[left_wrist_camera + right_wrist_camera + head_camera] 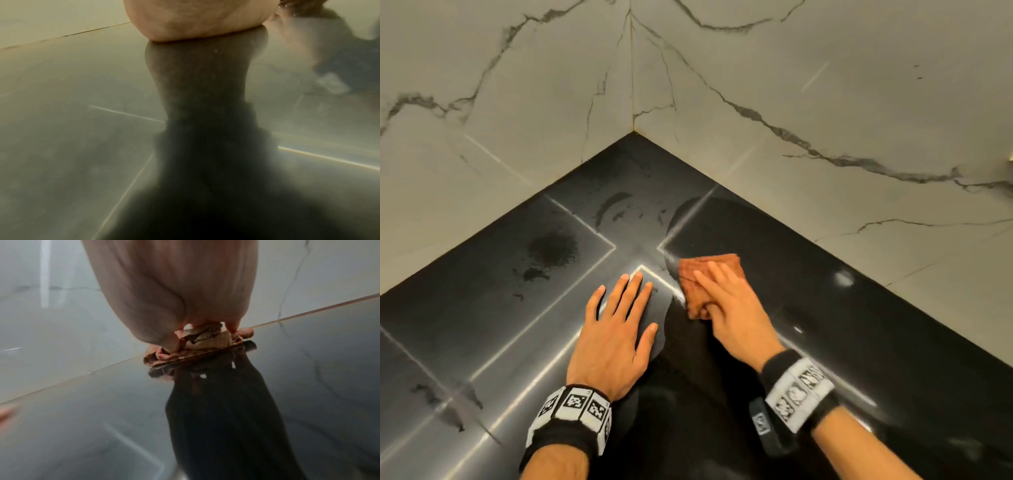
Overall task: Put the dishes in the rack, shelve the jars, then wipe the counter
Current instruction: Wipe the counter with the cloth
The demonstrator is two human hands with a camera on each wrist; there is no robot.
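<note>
A folded orange-brown cloth (719, 259) lies on the glossy black counter (517, 308), near its inner corner. My right hand (726, 301) presses it down with straight fingers on top, and the thumb is tucked into the cloth's near edge. In the right wrist view the cloth (205, 339) is bunched under my right hand (174, 288). My left hand (619, 308) rests flat on the counter just left of the cloth, fingers spread, holding nothing. The left wrist view shows only the heel of my left hand (195, 19) on the counter (72, 113).
Marble walls (791, 102) meet at the corner (633, 132) behind the counter. Damp smears and a dark wet patch (554, 250) mark the surface to the left and toward the corner. No dishes or jars are in view.
</note>
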